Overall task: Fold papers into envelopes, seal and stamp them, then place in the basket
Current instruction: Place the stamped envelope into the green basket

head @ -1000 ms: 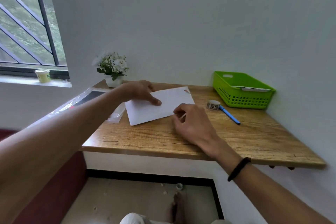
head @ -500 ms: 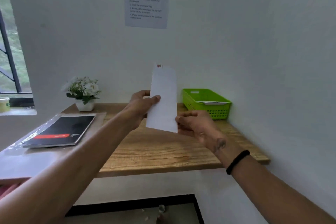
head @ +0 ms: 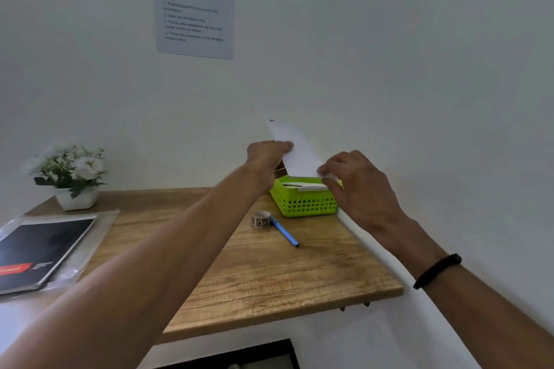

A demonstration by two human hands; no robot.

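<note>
Head view: white envelope held tilted in the air just above the green basket at the far right of the wooden table. Left hand pinching its left edge, right hand gripping its lower corner. More paper already in the basket. Tape roll and blue pen just near of the basket; flower pot far left; black book in plastic, near left; printed sheet on the wall.
</note>
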